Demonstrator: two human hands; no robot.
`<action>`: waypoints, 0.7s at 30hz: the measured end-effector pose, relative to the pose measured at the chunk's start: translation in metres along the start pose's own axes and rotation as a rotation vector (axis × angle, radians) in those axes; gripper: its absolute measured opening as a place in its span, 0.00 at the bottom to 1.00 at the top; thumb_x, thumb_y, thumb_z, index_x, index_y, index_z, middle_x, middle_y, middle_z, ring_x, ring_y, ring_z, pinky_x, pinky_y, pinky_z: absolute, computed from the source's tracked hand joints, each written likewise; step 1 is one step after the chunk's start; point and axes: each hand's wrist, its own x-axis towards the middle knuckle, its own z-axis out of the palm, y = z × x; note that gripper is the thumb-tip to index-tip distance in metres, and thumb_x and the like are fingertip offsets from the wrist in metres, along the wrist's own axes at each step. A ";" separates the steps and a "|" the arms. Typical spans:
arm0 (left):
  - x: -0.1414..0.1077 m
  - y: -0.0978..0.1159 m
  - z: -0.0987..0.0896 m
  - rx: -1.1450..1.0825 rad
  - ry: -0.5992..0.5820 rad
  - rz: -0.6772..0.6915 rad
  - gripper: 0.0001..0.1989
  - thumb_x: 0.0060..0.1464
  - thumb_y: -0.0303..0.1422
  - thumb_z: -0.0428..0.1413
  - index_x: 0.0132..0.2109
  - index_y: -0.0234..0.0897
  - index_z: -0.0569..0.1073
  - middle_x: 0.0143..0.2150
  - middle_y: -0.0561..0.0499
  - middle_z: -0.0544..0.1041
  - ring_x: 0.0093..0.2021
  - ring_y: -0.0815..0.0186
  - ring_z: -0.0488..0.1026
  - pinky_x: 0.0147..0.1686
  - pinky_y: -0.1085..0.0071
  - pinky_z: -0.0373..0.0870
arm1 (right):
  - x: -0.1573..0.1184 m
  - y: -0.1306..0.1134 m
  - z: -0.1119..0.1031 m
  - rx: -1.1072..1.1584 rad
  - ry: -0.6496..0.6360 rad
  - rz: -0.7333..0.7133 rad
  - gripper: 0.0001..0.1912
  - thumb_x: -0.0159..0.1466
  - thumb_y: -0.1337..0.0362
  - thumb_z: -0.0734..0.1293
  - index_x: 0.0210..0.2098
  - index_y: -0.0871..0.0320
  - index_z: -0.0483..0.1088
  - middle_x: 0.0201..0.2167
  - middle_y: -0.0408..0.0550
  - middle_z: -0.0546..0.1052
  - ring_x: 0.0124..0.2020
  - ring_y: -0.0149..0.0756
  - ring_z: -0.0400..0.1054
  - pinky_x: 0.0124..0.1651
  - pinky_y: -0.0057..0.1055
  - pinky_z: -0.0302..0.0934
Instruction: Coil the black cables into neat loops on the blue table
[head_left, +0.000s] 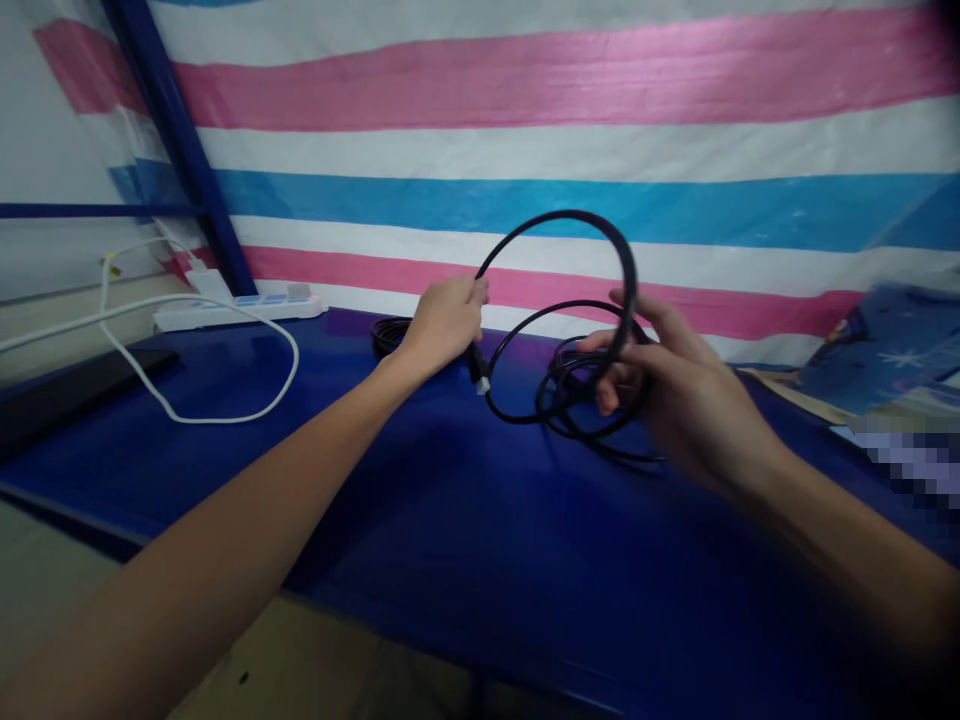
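Note:
A black cable point(566, 213) arches between my two hands above the blue table. My left hand point(448, 315) is closed around one end of it, and a plug with a pale metal tip point(480, 382) hangs just below the fingers. On the other side, my right hand point(667, 370) pinches the cable between thumb and fingers. Loose loops of black cable point(559, 430) lie on the table beneath and left of the right hand. Behind my left wrist sits another black coil point(384, 335), partly hidden by the arm.
A white power strip point(247, 312) with a plugged-in white charger point(208, 282) lies at the back left. Its white cable point(225, 420) loops over the blue table point(480, 560). Near it is a flat black object point(82, 395). Printed packages point(900, 340) stand far right; a striped sheet point(525, 90) hangs behind.

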 end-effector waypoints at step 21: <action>-0.026 0.022 0.029 -0.465 -0.559 -0.435 0.10 0.50 0.28 0.49 0.22 0.37 0.63 0.12 0.53 0.60 0.13 0.72 0.52 0.17 0.72 0.42 | -0.010 0.035 0.013 -0.578 -0.225 -0.372 0.23 0.57 0.57 0.71 0.49 0.55 0.65 0.46 0.50 0.71 0.45 0.40 0.68 0.45 0.39 0.64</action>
